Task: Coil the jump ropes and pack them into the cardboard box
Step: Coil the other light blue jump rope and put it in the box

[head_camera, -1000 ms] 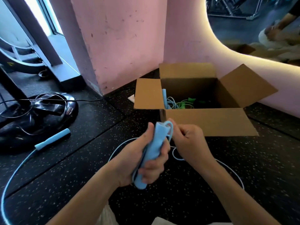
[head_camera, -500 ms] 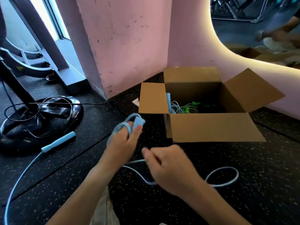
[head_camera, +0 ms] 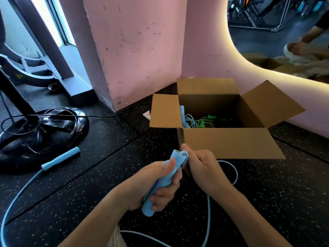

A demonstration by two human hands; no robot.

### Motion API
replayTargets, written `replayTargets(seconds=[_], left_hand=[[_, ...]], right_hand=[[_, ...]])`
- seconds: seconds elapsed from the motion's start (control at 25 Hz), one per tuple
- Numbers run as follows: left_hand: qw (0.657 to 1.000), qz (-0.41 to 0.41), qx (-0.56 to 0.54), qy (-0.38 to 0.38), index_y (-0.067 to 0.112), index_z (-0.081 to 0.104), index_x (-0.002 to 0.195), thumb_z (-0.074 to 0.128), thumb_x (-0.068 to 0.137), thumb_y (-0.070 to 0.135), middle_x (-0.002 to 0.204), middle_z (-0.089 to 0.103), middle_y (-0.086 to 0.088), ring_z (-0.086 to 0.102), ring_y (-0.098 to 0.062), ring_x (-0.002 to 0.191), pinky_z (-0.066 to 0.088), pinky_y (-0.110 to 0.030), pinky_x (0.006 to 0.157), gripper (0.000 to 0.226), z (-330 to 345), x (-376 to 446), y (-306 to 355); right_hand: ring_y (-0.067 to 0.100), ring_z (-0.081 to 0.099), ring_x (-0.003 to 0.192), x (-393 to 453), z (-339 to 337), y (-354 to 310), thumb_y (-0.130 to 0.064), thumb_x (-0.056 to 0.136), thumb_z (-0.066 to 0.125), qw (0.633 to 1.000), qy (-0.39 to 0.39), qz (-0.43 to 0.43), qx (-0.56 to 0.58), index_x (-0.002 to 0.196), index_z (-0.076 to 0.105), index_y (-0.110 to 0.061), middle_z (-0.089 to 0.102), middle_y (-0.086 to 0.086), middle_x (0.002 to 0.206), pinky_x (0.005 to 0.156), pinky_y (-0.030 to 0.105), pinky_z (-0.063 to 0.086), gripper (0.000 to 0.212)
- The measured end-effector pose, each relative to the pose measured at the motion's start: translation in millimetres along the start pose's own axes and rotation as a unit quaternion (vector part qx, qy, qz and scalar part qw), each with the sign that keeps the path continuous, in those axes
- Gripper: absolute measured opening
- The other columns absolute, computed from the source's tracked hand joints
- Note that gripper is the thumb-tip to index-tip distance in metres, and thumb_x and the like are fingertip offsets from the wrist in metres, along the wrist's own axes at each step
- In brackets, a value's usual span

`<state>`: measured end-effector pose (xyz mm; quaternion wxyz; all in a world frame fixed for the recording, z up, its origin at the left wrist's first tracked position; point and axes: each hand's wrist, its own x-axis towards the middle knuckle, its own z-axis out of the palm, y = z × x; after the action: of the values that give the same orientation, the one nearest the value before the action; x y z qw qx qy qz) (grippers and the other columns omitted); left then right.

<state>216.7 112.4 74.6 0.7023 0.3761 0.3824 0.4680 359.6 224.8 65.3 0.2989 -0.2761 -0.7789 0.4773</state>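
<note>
My left hand (head_camera: 156,182) grips a light blue jump rope handle (head_camera: 165,179) upright, with turns of cord wound against it. My right hand (head_camera: 203,166) pinches the blue cord (head_camera: 209,211) at the handle's top end. The cord loops on the floor to the right and trails behind my arms. The rope's other handle (head_camera: 60,158) lies on the floor at the left. The open cardboard box (head_camera: 229,143) stands just beyond my hands and holds a blue rope (head_camera: 187,120) and a green rope (head_camera: 204,122).
A black round machine base (head_camera: 41,132) with cables sits at the left. A pink pillar (head_camera: 135,50) and pink wall stand behind the box. A mirror (head_camera: 284,32) at upper right reflects a person. The floor is black speckled rubber.
My left hand has come back from the left toward the middle with the handle upright. My right hand rose from the floor cord to the handle's top. The floor loop has shifted.
</note>
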Motion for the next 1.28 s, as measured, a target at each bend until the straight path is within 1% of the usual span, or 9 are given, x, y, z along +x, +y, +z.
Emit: replayTargets(seconds=[0.24, 0.44, 0.6, 0.8, 0.88, 0.96, 1.08, 1.16, 1.28], left_hand=[[0.957, 0.159, -0.243, 0.004, 0.010, 0.062, 0.103, 0.052, 0.095, 0.058, 0.052, 0.043, 0.004, 0.035, -0.005, 0.035, 0.038, -0.020, 0.037, 0.049, -6, 4, 0], [0.911, 0.236, -0.332, -0.062, 0.009, 0.057, 0.116, 0.035, 0.103, 0.057, 0.061, 0.039, 0.003, 0.033, -0.009, 0.045, 0.038, -0.023, 0.044, 0.054, -21, 0, 13], [0.909, 0.273, -0.307, 0.073, 0.015, 0.062, 0.124, 0.042, 0.098, 0.058, 0.065, 0.057, 0.005, 0.032, -0.004, 0.037, 0.040, -0.018, 0.036, 0.055, -16, -3, 19], [0.886, 0.323, -0.262, 0.203, 0.040, 0.052, 0.140, 0.036, 0.098, 0.055, 0.124, 0.069, -0.001, 0.036, -0.003, 0.041, 0.037, -0.016, 0.043, 0.047, 4, 3, 25], [0.872, 0.335, -0.244, 0.260, 0.031, 0.061, 0.134, 0.038, 0.100, 0.052, 0.098, 0.070, 0.000, 0.037, -0.006, 0.049, 0.041, -0.019, 0.050, 0.046, 2, 6, 27], [0.856, 0.369, -0.112, 0.345, 0.037, 0.064, 0.126, 0.041, 0.101, 0.045, 0.076, 0.057, 0.000, 0.041, -0.010, 0.054, 0.045, -0.023, 0.055, 0.035, -6, 3, 29], [0.778, 0.355, 0.266, 0.445, 0.058, 0.054, 0.110, 0.048, 0.102, 0.027, 0.079, 0.059, -0.003, 0.049, -0.010, 0.057, 0.045, -0.027, 0.055, 0.033, -32, -9, 30], [0.760, 0.218, 0.432, 0.435, 0.045, 0.055, 0.115, 0.054, 0.100, 0.028, 0.077, 0.065, 0.004, 0.054, -0.004, 0.056, 0.047, -0.029, 0.058, 0.022, -52, -15, 28], [0.766, -0.019, 0.540, 0.348, 0.027, 0.060, 0.086, 0.054, 0.099, 0.038, 0.070, 0.066, 0.014, 0.059, -0.002, 0.056, 0.052, -0.037, 0.065, 0.018, -59, -15, 19]], right_hand=[[0.027, 0.045, 0.058, -10, 28, 5, -0.041, 0.106, 0.039, 0.997, -0.075, -0.024, 0.000, 0.084, 0.053, -0.015, 0.051, 0.005, 0.064, 0.057, 0.048, 0.040, 0.037], [0.011, 0.052, 0.065, -8, 24, 4, -0.029, 0.109, 0.035, 0.991, -0.115, -0.042, -0.052, 0.105, 0.059, -0.024, 0.059, -0.005, 0.075, 0.062, 0.025, 0.043, 0.025], [0.014, 0.059, 0.072, -1, 14, -1, -0.014, 0.109, 0.038, 0.993, -0.098, 0.046, 0.047, 0.110, 0.068, -0.025, 0.062, -0.009, 0.076, 0.069, 0.029, 0.051, 0.032], [0.010, 0.051, 0.059, -3, 20, -12, -0.015, 0.108, 0.040, 0.975, -0.169, 0.124, 0.079, 0.105, 0.071, -0.023, 0.061, -0.004, 0.074, 0.058, 0.024, 0.040, 0.031], [0.013, 0.056, 0.059, -10, 30, -16, -0.016, 0.107, 0.042, 0.968, -0.219, 0.113, 0.047, 0.107, 0.069, -0.018, 0.065, 0.003, 0.078, 0.058, 0.027, 0.046, 0.027], [0.018, 0.068, 0.065, -14, 33, -20, -0.016, 0.107, 0.042, 0.968, -0.226, 0.112, 0.016, 0.114, 0.068, -0.017, 0.071, 0.005, 0.085, 0.062, 0.025, 0.056, 0.026], [0.017, 0.076, 0.073, -16, 27, -26, -0.016, 0.107, 0.042, 0.976, -0.197, 0.095, -0.013, 0.118, 0.067, -0.018, 0.074, 0.002, 0.090, 0.072, 0.033, 0.063, 0.027], [0.011, 0.075, 0.077, -12, 18, -30, -0.015, 0.106, 0.043, 0.988, -0.139, 0.064, -0.023, 0.108, 0.068, -0.024, 0.075, -0.002, 0.089, 0.075, 0.035, 0.063, 0.026], [0.007, 0.075, 0.080, 0, -2, -27, -0.011, 0.104, 0.044, 0.999, -0.015, 0.042, -0.011, 0.100, 0.064, -0.026, 0.075, -0.001, 0.089, 0.077, 0.029, 0.062, 0.025]])
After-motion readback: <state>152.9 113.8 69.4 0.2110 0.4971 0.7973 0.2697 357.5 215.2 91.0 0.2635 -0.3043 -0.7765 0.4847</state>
